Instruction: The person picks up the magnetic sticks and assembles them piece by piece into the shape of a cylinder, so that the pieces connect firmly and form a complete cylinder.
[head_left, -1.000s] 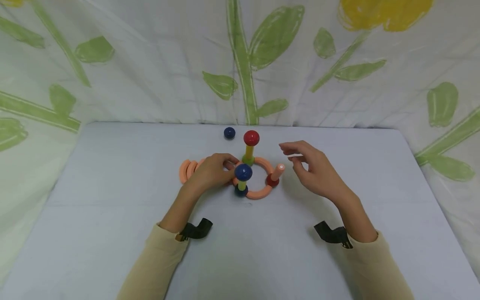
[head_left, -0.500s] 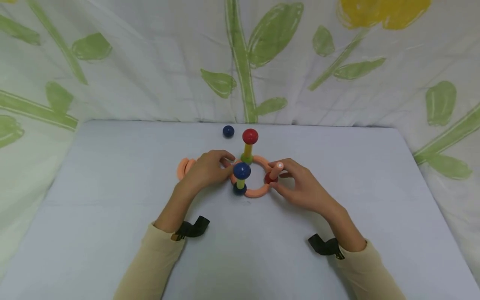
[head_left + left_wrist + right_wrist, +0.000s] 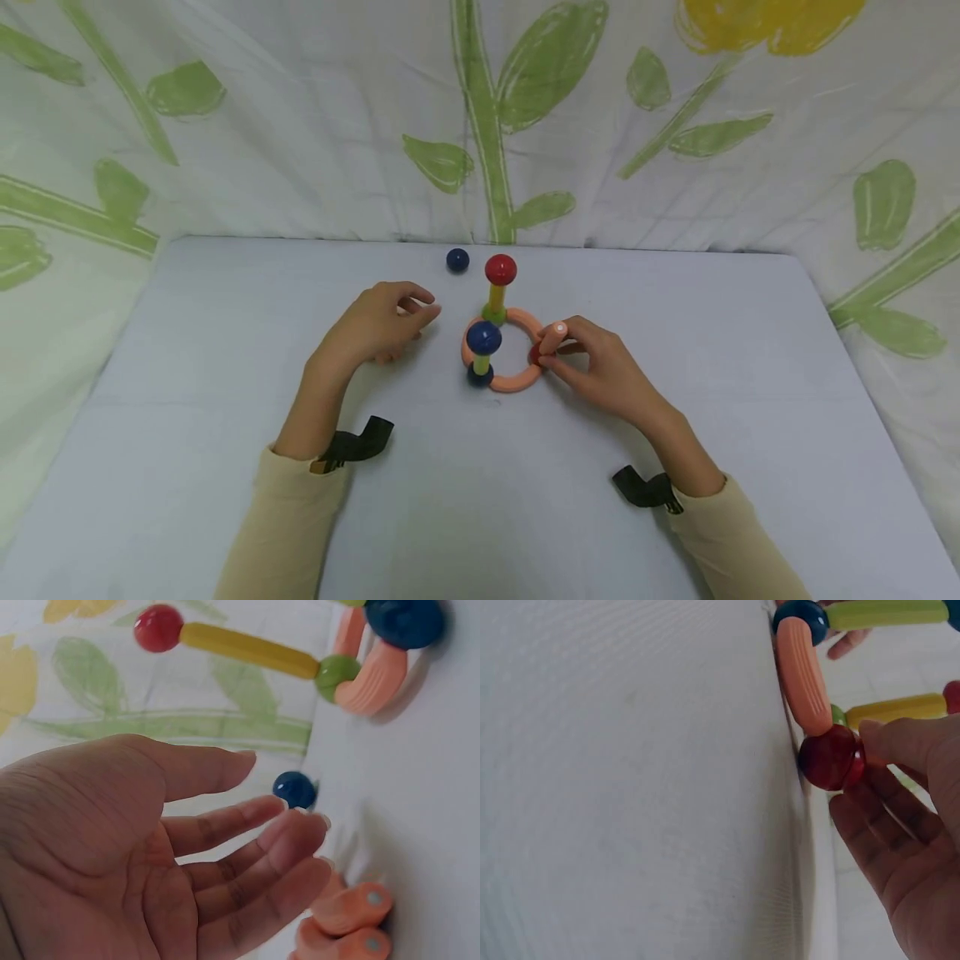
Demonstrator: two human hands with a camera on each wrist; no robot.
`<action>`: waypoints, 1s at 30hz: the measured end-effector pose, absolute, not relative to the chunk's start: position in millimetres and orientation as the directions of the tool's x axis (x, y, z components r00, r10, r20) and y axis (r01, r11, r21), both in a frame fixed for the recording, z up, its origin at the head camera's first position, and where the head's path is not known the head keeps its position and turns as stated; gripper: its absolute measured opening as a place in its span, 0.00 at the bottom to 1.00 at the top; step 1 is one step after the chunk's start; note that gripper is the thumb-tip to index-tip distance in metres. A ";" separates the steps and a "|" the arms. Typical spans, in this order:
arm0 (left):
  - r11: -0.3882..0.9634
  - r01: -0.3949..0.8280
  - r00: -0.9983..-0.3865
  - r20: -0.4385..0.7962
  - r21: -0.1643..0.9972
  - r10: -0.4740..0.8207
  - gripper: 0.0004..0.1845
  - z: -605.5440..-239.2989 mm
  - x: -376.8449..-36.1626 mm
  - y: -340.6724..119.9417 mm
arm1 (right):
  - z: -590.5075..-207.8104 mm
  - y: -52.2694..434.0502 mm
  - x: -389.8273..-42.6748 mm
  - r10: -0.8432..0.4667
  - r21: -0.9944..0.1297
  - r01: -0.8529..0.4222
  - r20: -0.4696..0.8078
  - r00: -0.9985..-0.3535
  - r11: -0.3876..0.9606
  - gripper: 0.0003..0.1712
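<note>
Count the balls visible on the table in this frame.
5: a loose dark blue ball at the back, a red ball and a blue ball topping upright sticks, plus a dark blue and a red ring joint. Others may be hidden.

Soft even light, blurred close-ups

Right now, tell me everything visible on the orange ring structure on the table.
The orange ring lies flat on the table, built of ribbed, plastic-looking curved segments joined by balls. Three posts stand on it: a yellow one topped by a red ball, a short green one topped by a blue ball, and an orange stick on a red ball, which the right hand pinches.
</note>
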State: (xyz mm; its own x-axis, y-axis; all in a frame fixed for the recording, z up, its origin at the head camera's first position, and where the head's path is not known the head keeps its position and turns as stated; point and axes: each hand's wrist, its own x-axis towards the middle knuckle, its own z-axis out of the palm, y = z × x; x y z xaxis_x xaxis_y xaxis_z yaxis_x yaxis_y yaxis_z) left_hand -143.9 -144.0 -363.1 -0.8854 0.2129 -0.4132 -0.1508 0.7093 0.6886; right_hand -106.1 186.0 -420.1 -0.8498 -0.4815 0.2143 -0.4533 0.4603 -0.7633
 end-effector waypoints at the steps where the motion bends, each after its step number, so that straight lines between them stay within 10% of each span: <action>1: 0.711 -0.156 -0.883 -0.420 0.686 0.211 0.21 -361.3 -143.4 -145.5 | -421.0 186.5 -106.3 -0.481 -0.763 -0.458 0.221 -0.848 0.457 0.15; 30: 0.916 0.000 -0.983 -0.166 0.401 0.072 0.16 -371.5 -124.5 -142.8 | -423.0 185.2 -108.5 -0.484 -0.764 -0.431 0.179 -0.857 0.480 0.10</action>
